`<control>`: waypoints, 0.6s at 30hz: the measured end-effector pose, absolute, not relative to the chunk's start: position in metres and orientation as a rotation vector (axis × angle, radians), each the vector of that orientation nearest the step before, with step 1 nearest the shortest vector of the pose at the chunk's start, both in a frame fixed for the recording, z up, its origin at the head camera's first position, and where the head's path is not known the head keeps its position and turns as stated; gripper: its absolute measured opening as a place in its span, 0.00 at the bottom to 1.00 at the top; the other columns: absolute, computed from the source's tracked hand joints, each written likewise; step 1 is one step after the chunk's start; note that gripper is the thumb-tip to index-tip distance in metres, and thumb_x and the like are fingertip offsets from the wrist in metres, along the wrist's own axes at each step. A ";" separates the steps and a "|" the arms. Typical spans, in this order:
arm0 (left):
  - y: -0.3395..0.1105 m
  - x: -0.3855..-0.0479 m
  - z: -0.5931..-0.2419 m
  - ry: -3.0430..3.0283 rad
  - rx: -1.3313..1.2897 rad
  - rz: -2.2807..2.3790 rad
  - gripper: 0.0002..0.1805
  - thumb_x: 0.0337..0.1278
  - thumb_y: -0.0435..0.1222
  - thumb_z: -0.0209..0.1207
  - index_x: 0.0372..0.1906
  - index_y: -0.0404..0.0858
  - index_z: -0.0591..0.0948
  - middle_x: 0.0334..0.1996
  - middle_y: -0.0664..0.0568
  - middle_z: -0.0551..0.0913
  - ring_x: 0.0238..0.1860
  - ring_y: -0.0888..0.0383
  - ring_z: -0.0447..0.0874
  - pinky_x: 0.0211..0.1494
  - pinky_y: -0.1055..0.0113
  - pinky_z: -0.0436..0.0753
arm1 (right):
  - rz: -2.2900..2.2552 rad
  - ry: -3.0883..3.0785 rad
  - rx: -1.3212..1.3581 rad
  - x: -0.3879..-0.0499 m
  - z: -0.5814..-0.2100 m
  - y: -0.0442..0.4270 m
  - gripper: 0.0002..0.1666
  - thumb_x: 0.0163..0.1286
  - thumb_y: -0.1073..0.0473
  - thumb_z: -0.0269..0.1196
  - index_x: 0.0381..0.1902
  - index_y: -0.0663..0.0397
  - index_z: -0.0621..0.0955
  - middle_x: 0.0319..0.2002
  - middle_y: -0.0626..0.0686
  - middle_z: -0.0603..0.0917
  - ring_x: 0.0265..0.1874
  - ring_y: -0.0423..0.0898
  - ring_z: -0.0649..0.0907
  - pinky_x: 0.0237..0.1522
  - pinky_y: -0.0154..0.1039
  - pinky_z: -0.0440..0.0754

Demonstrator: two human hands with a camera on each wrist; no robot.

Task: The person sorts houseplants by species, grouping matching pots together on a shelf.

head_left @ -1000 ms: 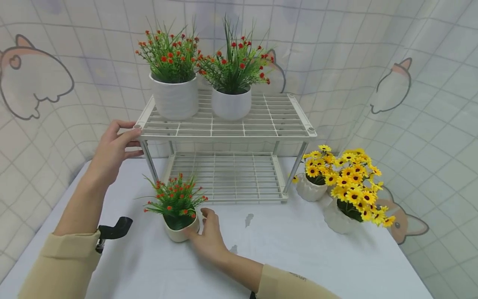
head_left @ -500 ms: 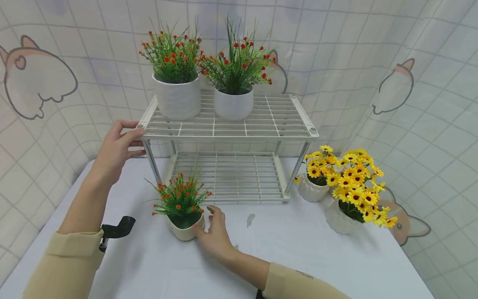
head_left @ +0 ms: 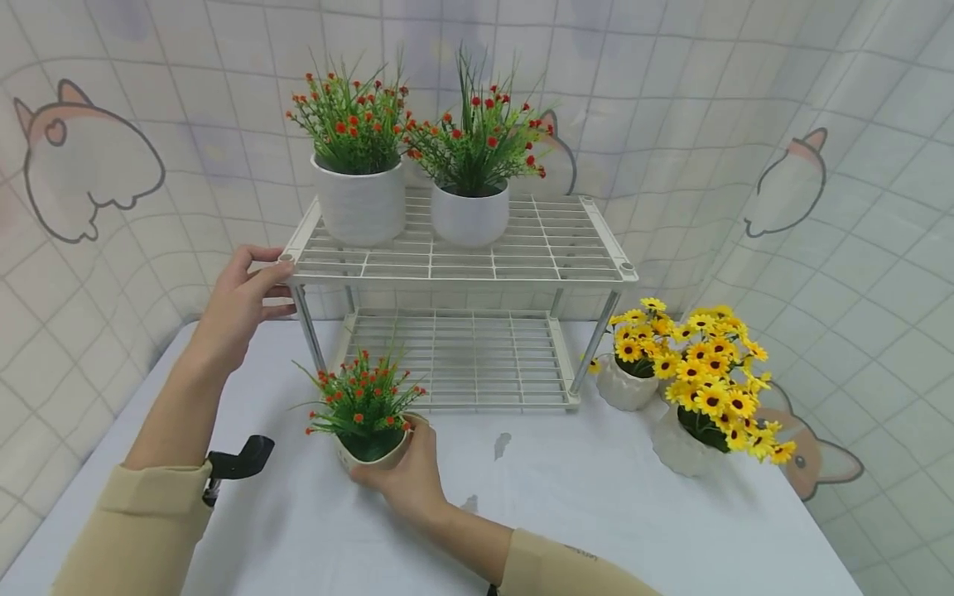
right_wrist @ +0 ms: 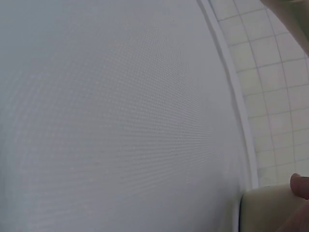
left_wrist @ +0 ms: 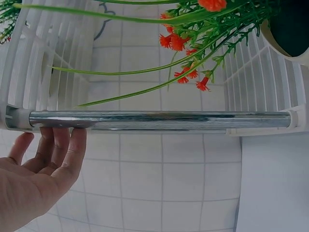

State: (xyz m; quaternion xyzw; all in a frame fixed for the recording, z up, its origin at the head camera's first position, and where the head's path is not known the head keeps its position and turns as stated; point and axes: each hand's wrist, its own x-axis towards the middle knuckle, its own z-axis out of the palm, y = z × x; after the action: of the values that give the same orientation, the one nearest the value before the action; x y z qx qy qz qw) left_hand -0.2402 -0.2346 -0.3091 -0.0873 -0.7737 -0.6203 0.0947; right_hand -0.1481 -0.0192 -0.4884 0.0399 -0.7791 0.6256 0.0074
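Observation:
In the head view my left hand (head_left: 233, 310) holds the upper left front corner of a white two-tier wire rack (head_left: 555, 269). The left wrist view has its fingertips (left_wrist: 77, 137) against the metal post (left_wrist: 164, 119). My right hand (head_left: 413, 476) grips a small cream pot (head_left: 346, 457) at the rack's lower left front, thumb on the near side and fingers round the right side. Red-flowered greenery (head_left: 363, 401) fills this pot. In the right wrist view, part of the pot (right_wrist: 268, 208) shows beside a fingertip (right_wrist: 299, 186).
Two white pots, one large (head_left: 361, 203) and one smaller (head_left: 469, 217), stand on the upper tier with red-flowered plants. Right of the rack are two whitish pots (head_left: 626, 387) (head_left: 681, 447) of yellow flowers. A tile-patterned curtain (head_left: 671, 124) hangs behind the white-covered table (head_left: 581, 488).
My right hand has closed further round the small pot, its thumb moving left across the near side. The pot has shifted slightly right. My left hand stays on the rack's corner.

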 end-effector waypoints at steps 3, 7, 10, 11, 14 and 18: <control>-0.234 -0.240 -0.310 -2.301 -0.260 -1.818 0.11 0.79 0.47 0.51 0.56 0.50 0.69 0.50 0.53 0.77 0.47 0.56 0.79 0.47 0.73 0.83 | 1.938 -2.425 0.141 -0.148 -0.491 -0.018 0.52 0.48 0.59 0.84 0.66 0.60 0.67 0.61 0.54 0.70 0.65 0.54 0.71 0.69 0.53 0.66; -0.233 -0.239 -0.309 -2.305 -0.263 -1.803 0.11 0.79 0.47 0.51 0.57 0.49 0.69 0.50 0.53 0.77 0.47 0.56 0.79 0.47 0.73 0.83 | 1.938 -2.418 0.150 -0.147 -0.492 -0.016 0.50 0.50 0.58 0.83 0.67 0.59 0.68 0.62 0.54 0.72 0.65 0.54 0.72 0.69 0.54 0.66; -0.233 -0.238 -0.309 -2.306 -0.260 -1.803 0.11 0.80 0.47 0.51 0.56 0.49 0.69 0.49 0.53 0.78 0.47 0.55 0.79 0.48 0.73 0.83 | 1.954 -2.412 0.154 -0.145 -0.491 -0.011 0.49 0.51 0.58 0.82 0.67 0.60 0.69 0.62 0.55 0.73 0.65 0.54 0.73 0.68 0.54 0.67; -0.233 -0.238 -0.309 -2.304 -0.257 -1.804 0.11 0.80 0.47 0.51 0.56 0.49 0.69 0.49 0.53 0.78 0.47 0.55 0.79 0.48 0.73 0.83 | 1.963 -2.411 0.154 -0.144 -0.490 -0.008 0.49 0.52 0.58 0.82 0.67 0.60 0.69 0.62 0.55 0.73 0.65 0.55 0.73 0.68 0.54 0.68; -0.233 -0.239 -0.310 -2.301 -0.260 -1.799 0.12 0.80 0.47 0.51 0.57 0.48 0.69 0.49 0.53 0.78 0.47 0.54 0.79 0.48 0.72 0.83 | 1.981 -2.431 0.160 -0.141 -0.488 0.002 0.49 0.54 0.56 0.81 0.68 0.62 0.68 0.62 0.55 0.74 0.63 0.54 0.74 0.66 0.53 0.70; -0.233 -0.239 -0.311 -2.289 -0.261 -1.804 0.12 0.80 0.47 0.51 0.57 0.49 0.69 0.49 0.54 0.78 0.48 0.54 0.79 0.48 0.72 0.82 | 1.989 -2.466 0.228 -0.138 -0.482 0.022 0.51 0.59 0.53 0.78 0.72 0.66 0.64 0.63 0.57 0.72 0.62 0.54 0.73 0.64 0.53 0.73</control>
State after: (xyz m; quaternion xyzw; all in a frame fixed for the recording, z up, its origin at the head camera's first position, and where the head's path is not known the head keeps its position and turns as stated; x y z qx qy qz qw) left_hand -0.2390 -0.2335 -0.3107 -0.0886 -0.7777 -0.6130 0.1073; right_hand -0.1379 0.0217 -0.4819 0.0717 -0.7763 0.6260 -0.0174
